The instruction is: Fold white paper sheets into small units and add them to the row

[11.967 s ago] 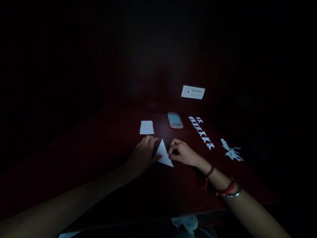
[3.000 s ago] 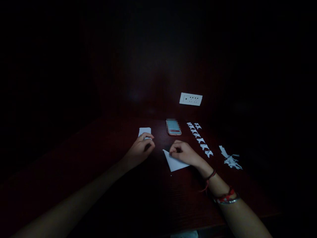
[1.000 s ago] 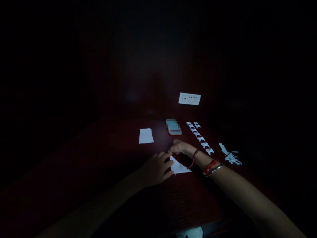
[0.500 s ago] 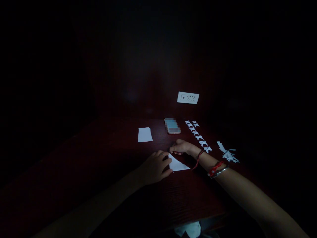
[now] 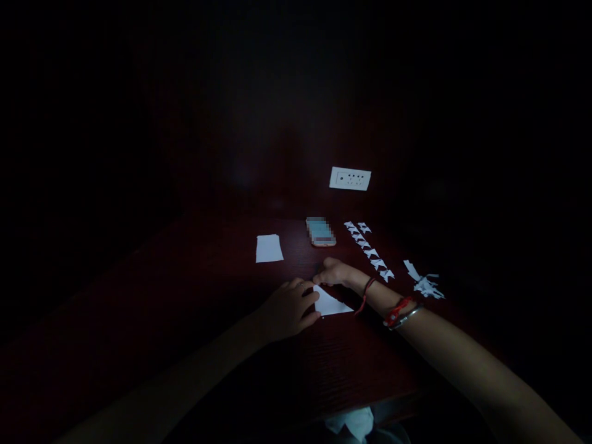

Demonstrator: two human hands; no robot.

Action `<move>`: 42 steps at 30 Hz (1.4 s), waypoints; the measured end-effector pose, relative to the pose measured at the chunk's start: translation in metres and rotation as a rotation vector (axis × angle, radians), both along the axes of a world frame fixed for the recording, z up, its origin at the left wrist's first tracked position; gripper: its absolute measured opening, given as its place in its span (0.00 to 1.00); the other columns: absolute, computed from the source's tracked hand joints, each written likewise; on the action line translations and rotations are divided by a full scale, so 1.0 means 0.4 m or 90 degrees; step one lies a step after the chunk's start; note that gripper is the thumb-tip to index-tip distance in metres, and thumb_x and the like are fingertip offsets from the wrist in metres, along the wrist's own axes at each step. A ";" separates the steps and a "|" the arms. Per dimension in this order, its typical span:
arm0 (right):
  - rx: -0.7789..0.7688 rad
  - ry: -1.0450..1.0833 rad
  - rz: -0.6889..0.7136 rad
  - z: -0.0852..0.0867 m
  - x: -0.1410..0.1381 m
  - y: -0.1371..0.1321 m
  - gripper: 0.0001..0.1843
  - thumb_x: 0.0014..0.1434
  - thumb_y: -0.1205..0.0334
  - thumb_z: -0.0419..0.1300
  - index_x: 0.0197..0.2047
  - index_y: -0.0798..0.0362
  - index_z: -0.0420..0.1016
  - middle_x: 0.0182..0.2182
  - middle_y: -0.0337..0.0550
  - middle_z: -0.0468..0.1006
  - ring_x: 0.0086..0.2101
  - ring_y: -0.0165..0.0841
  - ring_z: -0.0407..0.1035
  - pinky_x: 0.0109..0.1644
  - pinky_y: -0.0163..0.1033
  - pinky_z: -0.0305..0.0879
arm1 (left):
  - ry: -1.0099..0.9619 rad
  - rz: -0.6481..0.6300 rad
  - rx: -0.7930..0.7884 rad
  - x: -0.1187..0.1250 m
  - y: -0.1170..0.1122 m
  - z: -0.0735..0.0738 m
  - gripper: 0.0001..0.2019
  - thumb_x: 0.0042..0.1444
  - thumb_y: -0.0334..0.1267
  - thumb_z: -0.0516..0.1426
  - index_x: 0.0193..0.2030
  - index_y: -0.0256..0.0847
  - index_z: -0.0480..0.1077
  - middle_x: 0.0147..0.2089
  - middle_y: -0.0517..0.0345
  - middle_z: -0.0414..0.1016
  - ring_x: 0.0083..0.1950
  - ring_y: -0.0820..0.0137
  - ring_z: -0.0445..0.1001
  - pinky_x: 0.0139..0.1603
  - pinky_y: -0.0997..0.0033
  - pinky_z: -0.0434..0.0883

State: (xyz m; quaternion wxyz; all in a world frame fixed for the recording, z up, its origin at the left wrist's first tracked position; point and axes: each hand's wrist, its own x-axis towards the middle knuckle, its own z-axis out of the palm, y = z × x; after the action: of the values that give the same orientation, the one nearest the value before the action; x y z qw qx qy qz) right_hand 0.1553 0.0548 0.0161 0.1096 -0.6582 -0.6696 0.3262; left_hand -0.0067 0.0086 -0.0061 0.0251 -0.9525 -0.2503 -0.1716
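Observation:
On the dark table lies a white triangular piece of paper (image 5: 331, 303), one point toward the right. My left hand (image 5: 289, 311) rests at its left edge, thumb and forefinger apart and touching the sheet. At the paper's upper corner, my right hand (image 5: 332, 272) is curled, its fingertips pressed together; that corner is partly hidden by the fingers. A red thread and a metal bangle circle my right wrist and forearm.
A white paper stack (image 5: 269, 248) lies farther left, and a phone (image 5: 320, 232) sits behind my hands. Small folded paper pieces (image 5: 370, 253) form a line at the right, beside a heap of paper strips (image 5: 425, 286). A socket plate (image 5: 350, 179) is on the back wall.
My right fingertips have shifted slightly left at the paper's upper corner. The left hand stays in place on the paper. The whole view has moved a little.

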 end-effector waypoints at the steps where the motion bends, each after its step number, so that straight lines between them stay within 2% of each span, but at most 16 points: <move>1: 0.008 -0.007 -0.009 0.001 -0.001 -0.003 0.09 0.40 0.65 0.57 0.15 0.58 0.61 0.11 0.33 0.60 0.14 0.21 0.54 0.15 0.27 0.47 | -0.001 0.001 0.001 0.000 0.000 0.000 0.11 0.53 0.43 0.49 0.40 0.38 0.63 0.47 0.51 0.61 0.47 0.61 0.59 0.44 0.60 0.59; 8: 0.039 -0.050 -0.035 0.007 0.003 -0.015 0.09 0.40 0.61 0.57 0.17 0.59 0.64 0.11 0.35 0.62 0.15 0.22 0.56 0.16 0.28 0.49 | -0.007 0.002 0.000 -0.001 -0.005 0.006 0.11 0.53 0.42 0.49 0.38 0.38 0.63 0.45 0.51 0.62 0.46 0.62 0.60 0.43 0.60 0.60; 15: 0.045 -0.046 0.030 0.005 0.023 -0.022 0.13 0.45 0.58 0.54 0.17 0.59 0.66 0.11 0.35 0.63 0.16 0.22 0.58 0.19 0.27 0.53 | -0.003 0.004 0.000 -0.003 -0.008 0.011 0.11 0.53 0.42 0.49 0.39 0.38 0.63 0.46 0.50 0.61 0.47 0.62 0.59 0.43 0.60 0.60; 19: 0.040 -0.048 0.054 0.002 0.023 -0.019 0.09 0.44 0.61 0.55 0.21 0.59 0.68 0.14 0.36 0.65 0.17 0.22 0.58 0.19 0.27 0.52 | -0.008 0.002 -0.002 -0.002 -0.007 0.011 0.11 0.53 0.42 0.49 0.39 0.38 0.63 0.46 0.50 0.61 0.47 0.62 0.59 0.43 0.59 0.60; 25: 0.057 -0.072 0.022 0.002 0.020 -0.027 0.10 0.43 0.60 0.57 0.25 0.60 0.70 0.20 0.40 0.69 0.19 0.23 0.60 0.19 0.27 0.51 | -0.006 -0.001 -0.005 -0.001 -0.011 0.015 0.11 0.54 0.42 0.49 0.39 0.38 0.63 0.46 0.51 0.62 0.46 0.62 0.60 0.43 0.60 0.60; 33: 0.053 -0.055 0.068 -0.004 0.040 -0.034 0.14 0.46 0.56 0.53 0.24 0.59 0.71 0.15 0.36 0.67 0.17 0.21 0.58 0.20 0.27 0.52 | 0.001 0.004 -0.007 -0.004 -0.008 0.015 0.11 0.53 0.41 0.49 0.39 0.38 0.63 0.46 0.50 0.61 0.47 0.62 0.59 0.44 0.60 0.60; 38: 0.065 -0.064 0.072 0.002 0.033 -0.041 0.10 0.43 0.61 0.56 0.25 0.59 0.71 0.19 0.37 0.69 0.20 0.23 0.60 0.21 0.26 0.52 | 0.002 0.006 -0.006 -0.002 -0.007 0.014 0.11 0.53 0.42 0.49 0.40 0.37 0.63 0.47 0.50 0.61 0.47 0.61 0.59 0.44 0.60 0.60; 42: 0.078 -0.081 0.048 0.008 0.033 -0.052 0.11 0.44 0.60 0.55 0.27 0.60 0.72 0.22 0.41 0.71 0.23 0.24 0.62 0.21 0.26 0.52 | -0.002 0.005 -0.006 -0.003 -0.008 0.013 0.11 0.53 0.41 0.49 0.40 0.37 0.62 0.48 0.50 0.61 0.48 0.61 0.59 0.44 0.59 0.60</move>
State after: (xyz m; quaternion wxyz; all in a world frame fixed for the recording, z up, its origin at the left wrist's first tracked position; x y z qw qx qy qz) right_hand 0.1686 0.0338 0.0192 0.0945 -0.6440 -0.7182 0.2460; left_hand -0.0078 0.0055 -0.0008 0.0209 -0.9513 -0.2551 -0.1720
